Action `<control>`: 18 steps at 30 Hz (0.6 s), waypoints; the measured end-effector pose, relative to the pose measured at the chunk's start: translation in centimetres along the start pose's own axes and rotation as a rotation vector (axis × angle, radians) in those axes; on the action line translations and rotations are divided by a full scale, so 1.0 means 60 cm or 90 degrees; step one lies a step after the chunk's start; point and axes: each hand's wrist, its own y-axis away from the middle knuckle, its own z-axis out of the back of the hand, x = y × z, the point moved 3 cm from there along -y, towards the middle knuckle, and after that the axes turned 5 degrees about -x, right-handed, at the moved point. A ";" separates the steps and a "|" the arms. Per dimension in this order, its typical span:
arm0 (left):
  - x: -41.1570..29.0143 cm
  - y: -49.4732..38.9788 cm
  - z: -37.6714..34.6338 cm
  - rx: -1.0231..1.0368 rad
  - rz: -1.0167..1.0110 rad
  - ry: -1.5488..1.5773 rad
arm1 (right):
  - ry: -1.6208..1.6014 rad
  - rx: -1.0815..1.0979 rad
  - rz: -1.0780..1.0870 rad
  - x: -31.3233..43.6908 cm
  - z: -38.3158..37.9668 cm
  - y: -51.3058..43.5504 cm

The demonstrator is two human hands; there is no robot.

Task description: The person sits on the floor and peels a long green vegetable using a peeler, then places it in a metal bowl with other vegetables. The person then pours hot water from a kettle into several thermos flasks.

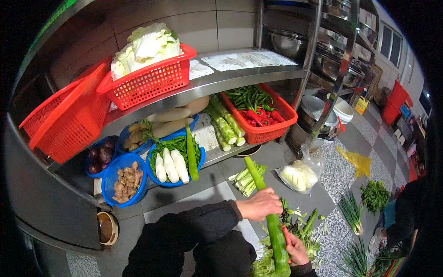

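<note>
My left hand (261, 206) is closed around the middle of a long green celtuce stem (276, 235), which slants down before me. My right hand (297, 250) holds a red-handled tool (286, 234), apparently a peeler, against the lower part of the stem; its blade is hidden. Below the stem, green peelings and leafy trimmings (266, 260) lie heaped on the floor. A smooth, light green stem (191, 154) rests across a blue basket (148, 162) with green beans and several white peeled roots (169, 165). Cut celery stalks (246, 181) lie beyond my left hand.
A steel shelf (242, 73) carries a red basket (148, 86) of napa cabbage. Below it stand thick unpeeled stems (225, 126), a red basket of chillies (266, 133) and blue baskets of ginger (128, 185) and onions (101, 157). Bagged cabbage (299, 176) and scallions (351, 211) lie rightward.
</note>
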 end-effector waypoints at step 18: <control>0.457 0.358 0.016 -0.201 0.989 -0.349 | -0.149 -0.150 -0.144 -0.181 0.123 -0.020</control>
